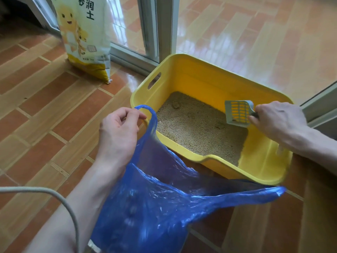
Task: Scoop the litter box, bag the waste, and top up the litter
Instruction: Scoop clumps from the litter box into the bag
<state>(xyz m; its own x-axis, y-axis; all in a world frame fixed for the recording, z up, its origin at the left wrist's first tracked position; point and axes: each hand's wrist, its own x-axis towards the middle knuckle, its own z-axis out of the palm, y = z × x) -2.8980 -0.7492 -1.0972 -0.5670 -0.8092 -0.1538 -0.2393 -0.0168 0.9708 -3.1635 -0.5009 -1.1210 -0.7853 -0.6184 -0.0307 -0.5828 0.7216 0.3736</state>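
We take the yellow litter box [182,77] as our landmark; it sits on the tiled floor [45,110] beside a sliding door frame [164,24]. Inside it lies a bed of tan litter [197,130], with a darker clump [176,105] toward the far left corner.

Our right hand [279,121] is at the box's right rim, clenched around the handle of a grey slotted scoop [238,113]. The scoop's blade is over the right side of the litter, tilted, with the yellow wall showing through its slots. We cannot tell whether its edge touches the litter.

Our left hand [120,125] is just outside the box's left near corner, fingers pinched on one handle loop of a blue plastic bag [155,207]. The bag hangs open in front of the box's near wall, its mouth stretched along that wall, and its other handle trails toward the box's near right corner.

Beyond the box to the left, a yellow-and-white sack of litter [85,39] stands upright on the floor, near the door frame. A grey cable [60,198] curves across the floor at the lower left, well apart from the box.
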